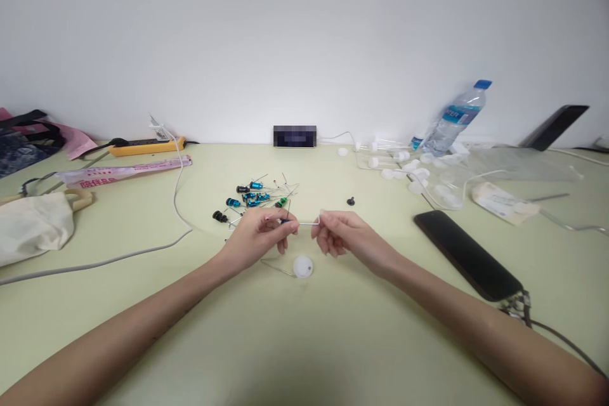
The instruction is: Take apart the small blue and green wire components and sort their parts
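My left hand [259, 231] pinches a small dark blue component [285, 221] just above the table. A thin metal lead [307, 223] runs from it to my right hand [340, 233], whose fingertips pinch the wire's other end. Both hands hover close together over the pale green table [304, 330]. Right below them lies a white round cap with a bent wire [302, 266]. Just beyond my left hand sits a loose heap of several blue, black and green components with wire leads [254, 196].
A black phone [466, 254] lies at the right. A single black part [351, 201] sits apart. White caps [409, 171], a water bottle [457, 115] and plastic bags are at the back right. A yellow power strip [145, 147], a grey cable [118, 257] and a cloth bag [33, 225] are on the left.
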{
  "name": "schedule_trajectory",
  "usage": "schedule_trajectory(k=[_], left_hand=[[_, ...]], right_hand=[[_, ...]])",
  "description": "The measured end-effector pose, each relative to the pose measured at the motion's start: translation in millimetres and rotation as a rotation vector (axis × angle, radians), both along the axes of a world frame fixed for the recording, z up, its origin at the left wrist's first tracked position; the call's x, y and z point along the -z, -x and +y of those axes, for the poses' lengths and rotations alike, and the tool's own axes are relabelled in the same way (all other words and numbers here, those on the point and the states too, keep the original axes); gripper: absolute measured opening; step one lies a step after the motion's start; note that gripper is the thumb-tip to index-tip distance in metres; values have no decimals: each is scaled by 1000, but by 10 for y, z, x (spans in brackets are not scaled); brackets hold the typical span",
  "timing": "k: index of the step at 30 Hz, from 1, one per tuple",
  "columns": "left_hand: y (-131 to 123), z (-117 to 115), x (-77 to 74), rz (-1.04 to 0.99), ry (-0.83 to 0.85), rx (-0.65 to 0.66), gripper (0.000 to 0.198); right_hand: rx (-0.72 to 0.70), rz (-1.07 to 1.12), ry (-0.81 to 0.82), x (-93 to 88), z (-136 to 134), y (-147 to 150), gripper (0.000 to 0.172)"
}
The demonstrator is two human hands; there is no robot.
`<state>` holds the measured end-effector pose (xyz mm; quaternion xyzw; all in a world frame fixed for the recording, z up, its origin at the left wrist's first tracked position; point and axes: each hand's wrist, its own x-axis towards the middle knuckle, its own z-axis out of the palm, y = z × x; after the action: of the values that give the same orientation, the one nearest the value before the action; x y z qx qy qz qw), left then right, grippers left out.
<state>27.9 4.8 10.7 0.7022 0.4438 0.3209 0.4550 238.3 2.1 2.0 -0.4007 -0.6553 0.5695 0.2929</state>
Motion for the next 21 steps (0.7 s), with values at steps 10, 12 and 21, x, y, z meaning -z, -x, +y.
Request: schedule_trajectory(k=[10, 12, 21], left_hand=[[32, 51, 86, -256, 522, 168, 27], [25, 47, 80, -175, 366, 109, 27], [13, 41, 27, -53, 230, 99, 26]], right_hand=[[-29, -363, -861, -15, 6, -140, 36], [1, -212, -594, -5, 17, -108, 48], [64, -117, -275, -19, 21, -42, 26]])
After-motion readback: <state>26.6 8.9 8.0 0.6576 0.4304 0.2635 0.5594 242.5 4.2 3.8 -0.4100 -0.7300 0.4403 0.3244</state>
